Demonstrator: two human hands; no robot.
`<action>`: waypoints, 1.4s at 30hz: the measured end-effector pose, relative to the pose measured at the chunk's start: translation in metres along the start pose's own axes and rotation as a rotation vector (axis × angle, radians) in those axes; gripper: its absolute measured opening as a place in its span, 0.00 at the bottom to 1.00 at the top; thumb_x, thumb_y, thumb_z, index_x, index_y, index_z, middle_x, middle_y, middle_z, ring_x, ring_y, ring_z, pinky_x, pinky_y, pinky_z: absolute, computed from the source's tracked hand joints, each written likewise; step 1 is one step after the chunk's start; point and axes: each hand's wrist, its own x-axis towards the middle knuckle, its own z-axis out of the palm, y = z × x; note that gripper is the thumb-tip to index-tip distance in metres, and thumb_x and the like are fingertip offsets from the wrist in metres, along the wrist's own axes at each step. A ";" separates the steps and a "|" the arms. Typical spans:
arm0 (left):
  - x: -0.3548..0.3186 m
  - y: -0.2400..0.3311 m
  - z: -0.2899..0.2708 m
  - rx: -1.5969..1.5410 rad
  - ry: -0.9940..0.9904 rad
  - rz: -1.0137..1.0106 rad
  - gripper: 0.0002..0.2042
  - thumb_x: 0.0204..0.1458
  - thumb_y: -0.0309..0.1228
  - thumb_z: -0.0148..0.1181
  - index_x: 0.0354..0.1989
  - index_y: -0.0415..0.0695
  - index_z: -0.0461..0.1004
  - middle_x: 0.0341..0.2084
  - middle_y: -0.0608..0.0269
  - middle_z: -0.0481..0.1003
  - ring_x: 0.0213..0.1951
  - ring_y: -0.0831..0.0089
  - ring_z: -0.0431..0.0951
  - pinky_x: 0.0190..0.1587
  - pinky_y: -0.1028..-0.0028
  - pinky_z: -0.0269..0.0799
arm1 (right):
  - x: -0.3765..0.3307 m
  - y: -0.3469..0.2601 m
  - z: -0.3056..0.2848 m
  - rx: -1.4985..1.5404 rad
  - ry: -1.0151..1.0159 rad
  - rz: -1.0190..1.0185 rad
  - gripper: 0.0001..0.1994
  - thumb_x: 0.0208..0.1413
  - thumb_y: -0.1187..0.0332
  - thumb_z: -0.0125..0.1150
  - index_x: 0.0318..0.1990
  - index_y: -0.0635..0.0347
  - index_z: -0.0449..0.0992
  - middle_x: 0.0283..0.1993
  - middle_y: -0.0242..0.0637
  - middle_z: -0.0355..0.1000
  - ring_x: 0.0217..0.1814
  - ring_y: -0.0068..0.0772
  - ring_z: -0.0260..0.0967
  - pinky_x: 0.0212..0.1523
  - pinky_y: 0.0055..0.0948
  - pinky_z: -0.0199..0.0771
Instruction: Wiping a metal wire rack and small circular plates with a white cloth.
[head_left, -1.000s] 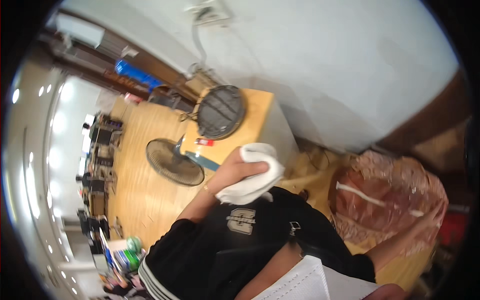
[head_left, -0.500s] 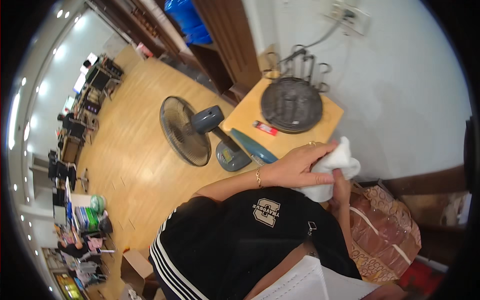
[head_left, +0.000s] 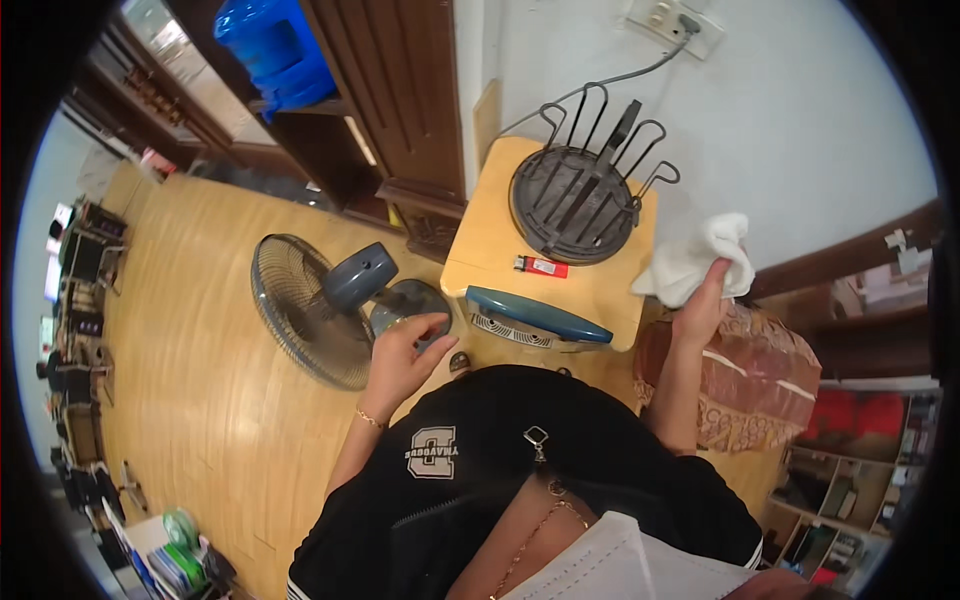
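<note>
The right hand [head_left: 705, 305] pinches a white cloth [head_left: 685, 270] between thumb and fingers. The cloth is bunched up by the right side of the yellow table [head_left: 480, 245]; I can't tell if they touch. It looks light and soft, so it should bend and squash with ease and not break. A bunched fold in the middle seems a good place to grab; a loose corner may flop. The left hand [head_left: 405, 355] looks empty, fingers bent, thumb apart, near the fan [head_left: 362, 277]. On the table, a red lighter [head_left: 545, 267] lies on the near side of a black rack [head_left: 575, 240]. A shiny bag [head_left: 735, 385] sits to the right.
</note>
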 end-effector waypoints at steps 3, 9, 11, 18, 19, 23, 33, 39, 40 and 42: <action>0.009 -0.004 -0.005 0.038 -0.042 0.080 0.17 0.48 0.33 0.66 0.45 0.40 0.77 0.31 0.56 0.78 0.32 0.68 0.78 0.33 0.75 0.72 | -0.002 -0.034 0.031 -0.050 0.125 -0.088 0.24 0.67 0.61 0.45 0.66 0.62 0.55 0.64 0.38 0.58 0.63 0.31 0.58 0.63 0.29 0.57; 0.050 0.030 -0.003 -0.061 0.024 0.354 0.16 0.49 0.32 0.64 0.46 0.39 0.76 0.35 0.55 0.77 0.35 0.68 0.77 0.36 0.74 0.71 | 0.007 -0.022 0.085 -0.008 0.062 -0.504 0.20 0.67 0.64 0.47 0.62 0.62 0.61 0.62 0.37 0.59 0.61 0.29 0.58 0.61 0.28 0.59; 0.067 0.052 -0.001 -0.077 0.043 0.422 0.16 0.49 0.32 0.64 0.46 0.39 0.75 0.37 0.55 0.77 0.36 0.67 0.77 0.37 0.74 0.71 | 0.008 -0.026 0.098 -0.097 -0.036 -0.536 0.17 0.66 0.67 0.48 0.59 0.63 0.63 0.60 0.38 0.62 0.60 0.28 0.59 0.60 0.29 0.60; 0.142 0.094 0.018 -0.080 0.265 0.621 0.21 0.50 0.36 0.62 0.54 0.46 0.72 0.53 0.48 0.70 0.58 0.48 0.66 0.58 0.61 0.62 | 0.014 -0.013 0.092 -0.350 -0.414 -0.685 0.19 0.48 0.80 0.53 0.51 0.62 0.72 0.54 0.44 0.68 0.57 0.39 0.65 0.59 0.33 0.62; 0.150 0.096 0.021 -0.018 0.270 0.678 0.21 0.51 0.37 0.62 0.54 0.47 0.72 0.55 0.49 0.69 0.60 0.47 0.63 0.60 0.60 0.60 | 0.014 -0.016 0.088 -0.349 -0.453 -0.653 0.20 0.46 0.81 0.53 0.50 0.62 0.73 0.54 0.45 0.68 0.57 0.40 0.65 0.58 0.33 0.62; 0.170 0.097 0.035 0.093 0.265 0.757 0.20 0.51 0.39 0.61 0.53 0.52 0.73 0.57 0.52 0.69 0.62 0.46 0.61 0.60 0.58 0.59 | 0.018 -0.010 0.077 -0.283 -0.504 -0.613 0.21 0.42 0.82 0.53 0.49 0.61 0.74 0.53 0.45 0.68 0.56 0.41 0.66 0.58 0.34 0.62; 0.170 0.095 0.047 0.290 0.423 0.741 0.15 0.52 0.41 0.61 0.47 0.55 0.77 0.55 0.60 0.71 0.62 0.50 0.62 0.56 0.57 0.59 | 0.002 0.009 0.084 0.002 -0.380 -0.478 0.16 0.53 0.78 0.58 0.51 0.65 0.72 0.53 0.40 0.68 0.55 0.33 0.67 0.57 0.29 0.63; 0.169 0.096 0.051 0.255 0.442 0.686 0.15 0.52 0.38 0.61 0.49 0.54 0.77 0.55 0.60 0.72 0.62 0.51 0.62 0.58 0.58 0.58 | -0.020 0.026 0.065 0.192 -0.113 -0.109 0.16 0.59 0.70 0.58 0.54 0.64 0.70 0.58 0.39 0.66 0.57 0.32 0.66 0.58 0.32 0.65; 0.169 0.097 0.050 0.253 0.438 0.675 0.15 0.53 0.37 0.61 0.50 0.53 0.76 0.55 0.60 0.72 0.62 0.52 0.62 0.59 0.60 0.57 | -0.022 0.030 0.058 0.300 -0.049 0.035 0.17 0.60 0.69 0.58 0.55 0.63 0.69 0.59 0.39 0.66 0.58 0.33 0.66 0.59 0.33 0.65; 0.161 0.102 0.045 0.245 0.456 0.697 0.17 0.52 0.37 0.61 0.51 0.52 0.75 0.54 0.58 0.72 0.61 0.51 0.63 0.58 0.59 0.58 | -0.023 0.015 0.049 0.384 0.012 0.074 0.18 0.61 0.66 0.56 0.57 0.62 0.67 0.59 0.39 0.65 0.58 0.33 0.65 0.60 0.34 0.64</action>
